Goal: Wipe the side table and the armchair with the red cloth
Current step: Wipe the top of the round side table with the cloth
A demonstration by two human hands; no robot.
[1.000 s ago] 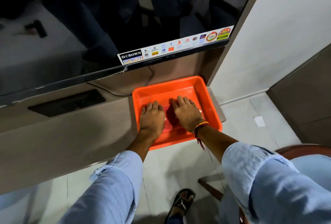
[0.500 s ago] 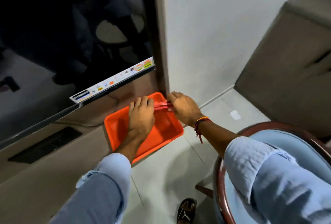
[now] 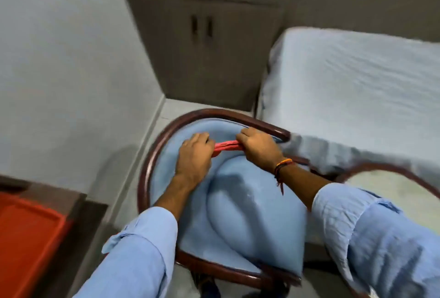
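Note:
The red cloth is bunched into a short strip and stretched between both hands above the armchair. My left hand grips its left end, and my right hand grips its right end. The armchair has blue upholstery and a dark curved wooden frame; it fills the middle of the view directly below my hands. Most of the cloth is hidden inside my fists. No side table can be told apart with certainty in this blurred view.
An orange tray sits on a dark ledge at the lower left. A grey two-door cabinet stands behind the chair. A bed with a pale sheet lies to the right. A second rounded chair back shows at right.
Both hands lifted the red cloth out of the orange tray. The view swung right, from the television and tray to the armchair, and my hands now hold the cloth over it.

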